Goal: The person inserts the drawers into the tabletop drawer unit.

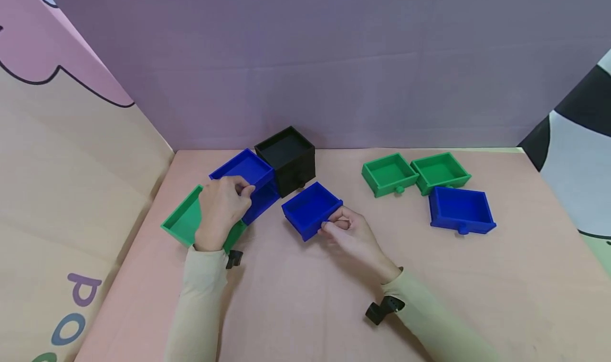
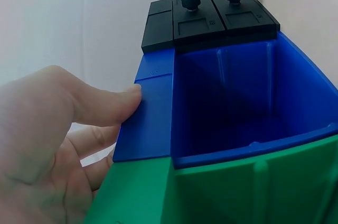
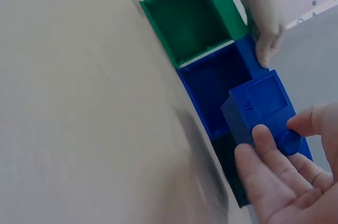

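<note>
A green housing, a blue open-front housing and a black housing stand joined in a slanting row. My left hand grips the blue housing, its thumb on the top panel in the left wrist view. Two black drawers with knobs fill the black section there. With my right hand I pinch a small blue drawer at its front knob. The drawer is held upright before the blue housing's empty opening, its back end toward it. The green opening is empty too.
To the right on the pink tabletop lie two green drawers, side by side, and another blue drawer just in front of them. A purple-grey wall panel rises behind the row.
</note>
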Demonstrator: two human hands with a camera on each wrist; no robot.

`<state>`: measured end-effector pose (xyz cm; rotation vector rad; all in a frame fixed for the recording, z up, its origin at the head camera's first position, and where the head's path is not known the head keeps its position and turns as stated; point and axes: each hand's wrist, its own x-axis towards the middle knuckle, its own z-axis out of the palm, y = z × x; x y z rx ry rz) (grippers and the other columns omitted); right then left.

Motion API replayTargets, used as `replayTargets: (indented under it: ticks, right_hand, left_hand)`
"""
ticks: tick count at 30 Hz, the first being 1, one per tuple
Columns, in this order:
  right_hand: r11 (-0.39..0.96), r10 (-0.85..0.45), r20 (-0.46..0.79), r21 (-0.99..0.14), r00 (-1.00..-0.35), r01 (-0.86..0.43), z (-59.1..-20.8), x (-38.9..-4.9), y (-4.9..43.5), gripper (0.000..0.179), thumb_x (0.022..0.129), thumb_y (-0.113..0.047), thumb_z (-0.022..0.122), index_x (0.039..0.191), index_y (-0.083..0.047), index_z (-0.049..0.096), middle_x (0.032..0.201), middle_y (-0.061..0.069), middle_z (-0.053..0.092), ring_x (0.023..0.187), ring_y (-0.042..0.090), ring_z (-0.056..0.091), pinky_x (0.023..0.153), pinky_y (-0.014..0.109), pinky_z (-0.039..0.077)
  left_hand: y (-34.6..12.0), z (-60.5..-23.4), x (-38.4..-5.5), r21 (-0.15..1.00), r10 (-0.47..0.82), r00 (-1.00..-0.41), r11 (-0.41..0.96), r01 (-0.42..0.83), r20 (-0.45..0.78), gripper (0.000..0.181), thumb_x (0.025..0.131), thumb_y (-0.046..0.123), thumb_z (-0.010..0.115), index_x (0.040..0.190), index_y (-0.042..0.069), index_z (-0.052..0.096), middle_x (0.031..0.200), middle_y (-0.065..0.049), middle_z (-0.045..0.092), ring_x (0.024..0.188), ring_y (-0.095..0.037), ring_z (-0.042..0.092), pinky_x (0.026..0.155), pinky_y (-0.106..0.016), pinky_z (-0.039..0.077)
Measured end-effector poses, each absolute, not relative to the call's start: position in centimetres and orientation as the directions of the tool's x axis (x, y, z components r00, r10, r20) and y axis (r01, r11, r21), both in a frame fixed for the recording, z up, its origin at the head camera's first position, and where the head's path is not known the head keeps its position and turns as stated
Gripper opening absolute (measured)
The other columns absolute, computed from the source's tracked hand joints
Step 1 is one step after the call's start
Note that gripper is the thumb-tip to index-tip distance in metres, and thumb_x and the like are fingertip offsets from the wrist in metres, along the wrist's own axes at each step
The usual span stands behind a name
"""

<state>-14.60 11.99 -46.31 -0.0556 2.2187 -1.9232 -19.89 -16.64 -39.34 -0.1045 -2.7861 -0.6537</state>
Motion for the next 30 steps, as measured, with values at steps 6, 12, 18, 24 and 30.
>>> replayTargets:
  ticks: [6, 12, 18, 24, 30]
  right_hand:
    - [0.159, -0.202, -0.180, -0.976, -0.963, 0.149, -46.8, -14.7, 9.8, 0.012, 0.104, -0.012, 0.065, 0.104, -0.003, 0.056, 0.106, 0.025, 0.080, 0.089, 0.031, 0.082, 0.066, 0.037, 0.065]
    - [0.150, -0.275, -0.162, -0.981, -0.948, 0.124, -47.2, -14.9, 8.2, 0.012, 0.103, -0.012, 0.065, 0.101, -0.005, 0.055, 0.104, 0.024, 0.080, 0.086, 0.036, 0.082, 0.061, 0.034, 0.063]
    - [0.109, -0.311, -0.162, -0.985, -0.937, 0.134, -47.6, -15.3, 7.0, 0.009, 0.104, -0.009, 0.063, 0.103, -0.004, 0.055, 0.106, 0.027, 0.079, 0.087, 0.036, 0.081, 0.065, 0.037, 0.064]
    - [0.062, -0.316, -0.184, -0.983, -0.931, 0.173, -48.4, -15.5, 6.3, 0.008, 0.104, -0.006, 0.062, 0.104, -0.001, 0.055, 0.107, 0.029, 0.078, 0.085, 0.031, 0.081, 0.069, 0.040, 0.066]
    - [0.084, -0.294, -0.184, -0.982, -0.938, 0.167, -48.8, -16.0, 5.4, 0.010, 0.104, -0.008, 0.065, 0.107, -0.001, 0.059, 0.107, 0.024, 0.079, 0.090, 0.031, 0.081, 0.075, 0.039, 0.067]
  left_hand:
    - [-16.8, -39.4, -19.8, 0.417, 0.010, -0.959, 0.899, 0.134, 0.285, 0.020, 0.098, 0.028, 0.074, 0.091, 0.012, 0.084, 0.078, -0.007, 0.078, 0.063, -0.027, 0.065, 0.056, -0.037, 0.048]
    - [-16.8, -39.4, -19.9, 0.408, 0.017, -0.960, 0.903, 0.135, 0.280, 0.020, 0.099, 0.029, 0.074, 0.092, 0.013, 0.084, 0.078, -0.007, 0.078, 0.062, -0.026, 0.065, 0.056, -0.037, 0.048]
    - [-16.7, -39.3, -19.9, 0.411, 0.020, -0.961, 0.902, 0.136, 0.274, 0.021, 0.099, 0.029, 0.074, 0.092, 0.013, 0.084, 0.076, -0.007, 0.077, 0.061, -0.024, 0.063, 0.055, -0.034, 0.045]
    - [-16.4, -39.4, -19.9, 0.423, 0.021, -0.960, 0.895, 0.142, 0.278, 0.021, 0.099, 0.028, 0.074, 0.092, 0.011, 0.084, 0.073, -0.008, 0.076, 0.058, -0.024, 0.061, 0.052, -0.031, 0.041]
    - [-16.3, -39.3, -19.9, 0.422, -0.005, -0.960, 0.899, 0.119, 0.281, 0.019, 0.098, 0.027, 0.074, 0.092, 0.011, 0.084, 0.078, -0.009, 0.077, 0.062, -0.027, 0.064, 0.053, -0.034, 0.044]
